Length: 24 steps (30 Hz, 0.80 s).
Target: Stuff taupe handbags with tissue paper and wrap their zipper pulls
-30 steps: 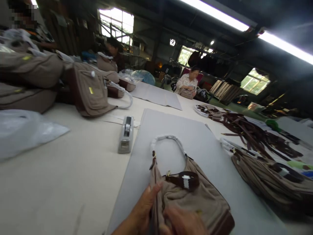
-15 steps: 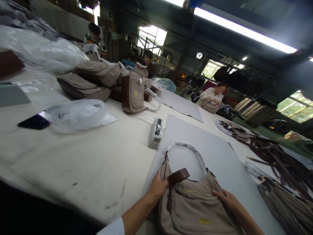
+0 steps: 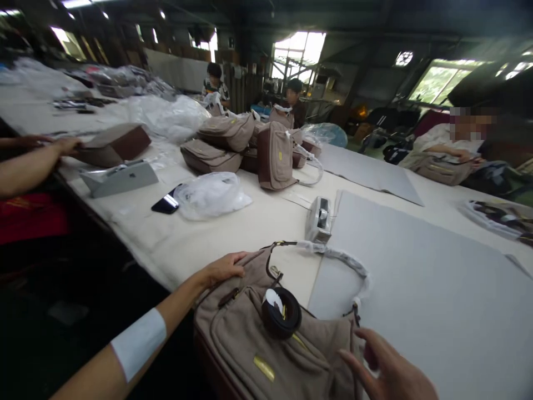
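A taupe handbag (image 3: 245, 322) with dark brown trim lies tilted at the near edge of the table, its wrapped handle (image 3: 343, 258) arching away from me. My left hand (image 3: 225, 269) grips the bag's upper left edge. Over its right end is my right hand (image 3: 391, 366), thumb and fingers spread apart, holding nothing that I can see. A coiled dark brown strap (image 3: 294, 311) with a white piece inside rests on the bag's front, above a yellow label (image 3: 264, 368). Just beyond the handle stands a grey tape dispenser (image 3: 319, 219).
Grey sheets (image 3: 416, 266) cover the table's right side. Left of the dispenser lie a plastic bag (image 3: 212, 194) and a phone (image 3: 166, 202). More handbags (image 3: 275, 158) are heaped behind. At far left a co-worker's arm (image 3: 29, 166) reaches to another bag (image 3: 114, 145). Other people sit across the table.
The handbag has shifted left and turned. The coiled strap, held by my left hand before, now lies on the bag. My right hand's fingers have spread. The view has swung left.
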Each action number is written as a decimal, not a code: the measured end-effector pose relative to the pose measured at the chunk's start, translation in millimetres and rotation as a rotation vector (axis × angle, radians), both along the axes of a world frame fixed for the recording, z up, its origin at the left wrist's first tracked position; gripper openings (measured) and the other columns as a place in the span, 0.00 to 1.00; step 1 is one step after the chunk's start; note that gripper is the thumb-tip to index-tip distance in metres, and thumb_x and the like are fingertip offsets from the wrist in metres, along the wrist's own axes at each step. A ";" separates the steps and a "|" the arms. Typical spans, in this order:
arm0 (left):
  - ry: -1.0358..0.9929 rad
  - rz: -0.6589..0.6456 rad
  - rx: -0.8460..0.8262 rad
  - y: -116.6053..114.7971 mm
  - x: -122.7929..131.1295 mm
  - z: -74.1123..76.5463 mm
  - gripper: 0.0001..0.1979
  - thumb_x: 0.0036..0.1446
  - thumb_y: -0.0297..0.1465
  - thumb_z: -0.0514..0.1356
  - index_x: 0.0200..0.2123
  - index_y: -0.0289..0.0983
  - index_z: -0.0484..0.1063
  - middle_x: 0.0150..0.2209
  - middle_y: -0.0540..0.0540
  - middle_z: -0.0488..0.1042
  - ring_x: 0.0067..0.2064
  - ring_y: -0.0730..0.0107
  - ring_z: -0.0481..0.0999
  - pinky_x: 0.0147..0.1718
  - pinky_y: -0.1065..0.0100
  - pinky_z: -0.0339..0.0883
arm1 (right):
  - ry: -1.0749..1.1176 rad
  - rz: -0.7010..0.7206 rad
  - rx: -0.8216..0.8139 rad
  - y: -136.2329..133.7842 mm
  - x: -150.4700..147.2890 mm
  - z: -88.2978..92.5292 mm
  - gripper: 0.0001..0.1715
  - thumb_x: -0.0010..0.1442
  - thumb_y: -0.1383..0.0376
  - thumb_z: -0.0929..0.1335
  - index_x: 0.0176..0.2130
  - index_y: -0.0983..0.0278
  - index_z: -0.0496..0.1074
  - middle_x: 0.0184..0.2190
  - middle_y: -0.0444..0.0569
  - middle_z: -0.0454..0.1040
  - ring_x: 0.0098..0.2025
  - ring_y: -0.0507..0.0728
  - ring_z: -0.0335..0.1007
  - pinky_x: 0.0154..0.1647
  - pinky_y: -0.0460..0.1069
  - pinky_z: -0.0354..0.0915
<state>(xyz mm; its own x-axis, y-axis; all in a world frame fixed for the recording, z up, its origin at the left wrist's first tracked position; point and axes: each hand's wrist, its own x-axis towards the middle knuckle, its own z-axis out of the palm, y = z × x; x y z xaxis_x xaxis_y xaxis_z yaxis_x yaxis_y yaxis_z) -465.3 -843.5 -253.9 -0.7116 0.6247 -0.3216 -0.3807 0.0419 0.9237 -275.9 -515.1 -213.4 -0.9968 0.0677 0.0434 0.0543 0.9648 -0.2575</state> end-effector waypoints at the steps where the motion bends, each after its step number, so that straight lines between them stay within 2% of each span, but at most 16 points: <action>1: 0.005 0.005 -0.018 -3.2 -0.5 0.8 0.35 0.39 0.23 0.55 0.56 0.36 0.63 0.43 0.48 0.76 0.46 0.59 0.73 0.45 0.62 0.66 | 0.124 0.160 0.021 -17.8 -13.6 -0.8 0.26 0.54 0.50 0.66 0.48 0.60 0.69 0.39 0.53 0.76 0.38 0.61 0.74 0.35 0.50 0.70; 3: 0.025 0.017 -0.052 -3.7 -0.1 2.0 0.34 0.40 0.23 0.55 0.56 0.37 0.63 0.44 0.48 0.76 0.46 0.60 0.73 0.46 0.62 0.66 | 0.216 0.484 0.044 -53.2 -40.2 -6.1 0.35 0.49 0.55 0.71 0.55 0.60 0.64 0.49 0.55 0.71 0.49 0.66 0.68 0.46 0.58 0.67; 5: 0.054 0.033 -0.079 -1.4 1.5 2.1 0.34 0.41 0.23 0.54 0.56 0.37 0.63 0.45 0.48 0.76 0.46 0.60 0.73 0.47 0.62 0.66 | 0.181 0.637 -0.007 -77.4 -63.5 -12.3 0.34 0.48 0.62 0.71 0.54 0.62 0.64 0.43 0.55 0.74 0.46 0.66 0.69 0.48 0.62 0.65; 6: 0.070 0.042 -0.090 -0.7 2.4 1.8 0.33 0.41 0.22 0.54 0.56 0.37 0.63 0.46 0.48 0.75 0.47 0.61 0.73 0.48 0.63 0.65 | 0.156 0.648 -0.085 -82.0 -74.2 -14.0 0.30 0.50 0.65 0.70 0.53 0.63 0.65 0.40 0.54 0.75 0.43 0.64 0.70 0.47 0.61 0.66; 8: 0.101 0.059 -0.116 -1.3 3.5 0.8 0.33 0.43 0.22 0.53 0.56 0.38 0.62 0.48 0.48 0.74 0.49 0.61 0.72 0.49 0.63 0.65 | 0.111 0.541 -0.342 -75.1 -96.0 -14.2 0.25 0.54 0.65 0.66 0.52 0.65 0.65 0.39 0.54 0.75 0.40 0.60 0.71 0.44 0.56 0.68; 10: 0.126 0.050 -0.152 -3.7 3.4 0.4 0.33 0.44 0.23 0.52 0.57 0.38 0.61 0.50 0.48 0.73 0.51 0.61 0.70 0.50 0.63 0.64 | 0.054 0.288 -0.631 -53.2 -119.8 -14.1 0.23 0.56 0.62 0.63 0.51 0.65 0.65 0.43 0.54 0.74 0.42 0.58 0.71 0.40 0.52 0.69; 11: 0.147 0.033 -0.185 -4.7 3.1 0.9 0.33 0.45 0.23 0.52 0.58 0.38 0.60 0.51 0.48 0.72 0.52 0.61 0.70 0.50 0.62 0.64 | 0.001 0.149 -0.735 -40.4 -132.0 -16.0 0.23 0.58 0.60 0.61 0.51 0.65 0.65 0.43 0.53 0.74 0.41 0.58 0.71 0.37 0.51 0.70; 12: 0.185 0.020 -0.241 -4.8 2.9 2.2 0.32 0.45 0.23 0.52 0.58 0.38 0.59 0.52 0.47 0.71 0.52 0.61 0.70 0.51 0.61 0.64 | -0.063 0.043 -0.773 -28.6 -143.5 -19.7 0.22 0.59 0.59 0.59 0.50 0.64 0.66 0.41 0.51 0.75 0.39 0.57 0.72 0.34 0.51 0.70; 14: 0.368 0.039 -0.430 -1.0 3.9 7.5 0.31 0.47 0.25 0.52 0.58 0.36 0.59 0.55 0.43 0.68 0.54 0.59 0.67 0.53 0.59 0.61 | -0.154 -0.047 -0.711 -12.3 -161.4 -31.7 0.21 0.59 0.59 0.57 0.47 0.63 0.69 0.36 0.49 0.76 0.35 0.57 0.72 0.32 0.52 0.70; 17: 0.848 0.047 -0.720 17.9 11.0 21.0 0.25 0.51 0.27 0.53 0.55 0.34 0.62 0.55 0.39 0.66 0.56 0.56 0.65 0.55 0.56 0.58 | -0.110 0.006 -0.480 -7.8 -168.9 -48.3 0.19 0.57 0.61 0.60 0.45 0.63 0.72 0.37 0.51 0.75 0.39 0.59 0.71 0.42 0.54 0.67; 19: 1.067 -0.102 -0.813 36.8 17.2 29.6 0.21 0.54 0.27 0.52 0.52 0.36 0.65 0.51 0.40 0.70 0.51 0.58 0.69 0.51 0.58 0.64 | -0.006 0.022 -0.350 -8.3 -162.0 -50.1 0.20 0.59 0.59 0.60 0.47 0.64 0.71 0.43 0.53 0.73 0.43 0.59 0.70 0.45 0.54 0.65; 21: 1.115 -0.302 -0.908 54.7 20.6 33.8 0.16 0.55 0.27 0.52 0.48 0.38 0.67 0.46 0.41 0.72 0.43 0.60 0.74 0.42 0.61 0.70 | 0.135 -0.020 -0.173 -0.6 -151.5 -45.6 0.22 0.61 0.57 0.59 0.49 0.64 0.69 0.46 0.54 0.71 0.45 0.60 0.69 0.46 0.54 0.64; 24: 1.126 -0.444 -1.032 67.5 19.1 29.3 0.11 0.53 0.28 0.55 0.41 0.37 0.69 0.43 0.41 0.72 0.36 0.59 0.75 0.32 0.62 0.71 | 0.247 -0.252 0.133 32.3 -139.1 -41.0 0.28 0.61 0.54 0.60 0.53 0.67 0.65 0.53 0.62 0.64 0.54 0.70 0.60 0.49 0.63 0.61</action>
